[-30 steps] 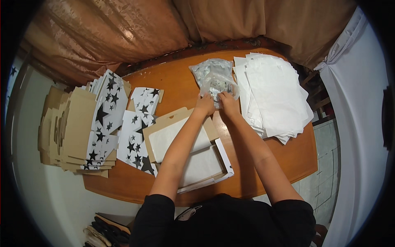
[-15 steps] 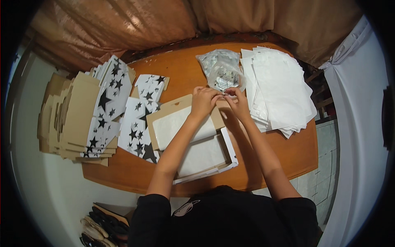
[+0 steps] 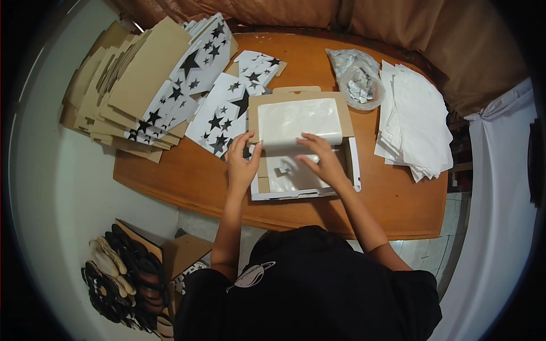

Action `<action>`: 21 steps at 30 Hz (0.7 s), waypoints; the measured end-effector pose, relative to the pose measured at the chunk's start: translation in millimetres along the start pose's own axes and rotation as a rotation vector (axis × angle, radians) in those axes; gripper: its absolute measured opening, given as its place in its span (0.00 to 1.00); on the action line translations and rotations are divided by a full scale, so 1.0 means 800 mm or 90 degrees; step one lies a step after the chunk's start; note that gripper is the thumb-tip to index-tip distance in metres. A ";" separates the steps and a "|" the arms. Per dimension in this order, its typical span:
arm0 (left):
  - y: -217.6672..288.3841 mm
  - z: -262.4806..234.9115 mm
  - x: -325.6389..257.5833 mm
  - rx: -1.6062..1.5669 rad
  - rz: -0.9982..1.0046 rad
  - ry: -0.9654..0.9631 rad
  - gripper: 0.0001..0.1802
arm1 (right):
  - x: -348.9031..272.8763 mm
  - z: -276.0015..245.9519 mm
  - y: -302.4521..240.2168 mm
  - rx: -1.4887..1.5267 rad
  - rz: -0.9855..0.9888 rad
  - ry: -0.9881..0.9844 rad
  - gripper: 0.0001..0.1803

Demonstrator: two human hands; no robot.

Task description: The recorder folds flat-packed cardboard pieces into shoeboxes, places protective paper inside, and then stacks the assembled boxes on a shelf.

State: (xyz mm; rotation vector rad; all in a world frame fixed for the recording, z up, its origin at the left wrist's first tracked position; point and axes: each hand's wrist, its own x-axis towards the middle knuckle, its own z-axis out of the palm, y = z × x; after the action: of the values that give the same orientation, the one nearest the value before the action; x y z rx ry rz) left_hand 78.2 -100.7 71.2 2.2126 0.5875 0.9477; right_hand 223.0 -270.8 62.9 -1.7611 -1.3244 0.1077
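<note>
An open cardboard box (image 3: 355, 165) stands before me, its brown lid (image 3: 345, 111) folded back. A sheet of white paper (image 3: 298, 116) lies over the lid and down into the box. On the paper inside rests a small whitish packet (image 3: 284, 167). My left hand (image 3: 242, 166) is at the box's left side, fingers apart, with nothing visible in it. Over the right half of the box, my right hand (image 3: 323, 162) has its fingers spread and holds nothing. Behind the box to the right sits a clear plastic bag (image 3: 355, 79) of similar small packets.
A leaning stack of folded cardboard boxes (image 3: 142, 74) fills the table's left. Flat star-printed cardboard (image 3: 219, 116) lies beside it. White paper sheets (image 3: 418, 119) are piled at the right. Shoes (image 3: 125, 273) stand on the floor at lower left.
Both hands have come back from the plastic bag to the open box and parted. A small packet now lies inside on the paper. The view has shifted, and the box appears straighter.
</note>
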 end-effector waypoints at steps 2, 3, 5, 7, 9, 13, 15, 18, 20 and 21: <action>-0.023 -0.003 -0.012 -0.193 -0.245 -0.031 0.21 | 0.004 -0.001 0.018 0.047 0.124 0.078 0.19; -0.043 -0.002 -0.016 -0.218 -0.239 -0.048 0.27 | 0.008 -0.006 0.025 0.079 0.209 0.119 0.18; -0.051 0.002 -0.009 -0.342 -0.300 -0.034 0.29 | 0.018 -0.025 0.051 0.116 0.320 0.193 0.18; -0.057 0.006 0.010 -0.500 -0.404 -0.062 0.36 | 0.023 -0.048 0.087 0.119 0.345 0.231 0.19; -0.055 0.005 0.031 -0.513 -0.453 -0.110 0.35 | 0.026 -0.069 0.113 0.183 0.400 0.206 0.24; -0.059 0.011 0.050 -0.517 -0.538 -0.169 0.36 | 0.031 -0.089 0.130 0.293 0.578 0.076 0.31; -0.064 0.014 0.057 -0.511 -0.551 -0.182 0.37 | 0.031 -0.088 0.132 0.345 0.584 0.059 0.33; -0.067 0.016 0.061 -0.517 -0.564 -0.196 0.38 | 0.033 -0.080 0.131 0.377 0.583 0.033 0.36; -0.067 0.019 0.061 -0.530 -0.562 -0.196 0.39 | 0.034 -0.080 0.131 0.358 0.574 0.025 0.37; -0.064 0.020 0.062 -0.548 -0.556 -0.194 0.39 | 0.037 -0.083 0.131 0.335 0.572 -0.010 0.37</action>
State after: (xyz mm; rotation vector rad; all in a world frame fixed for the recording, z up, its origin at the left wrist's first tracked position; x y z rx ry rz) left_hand 114.8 -41.7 49.5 1.1011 0.7203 0.2775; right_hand 347.8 -288.7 42.3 -1.7396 -0.3588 0.8799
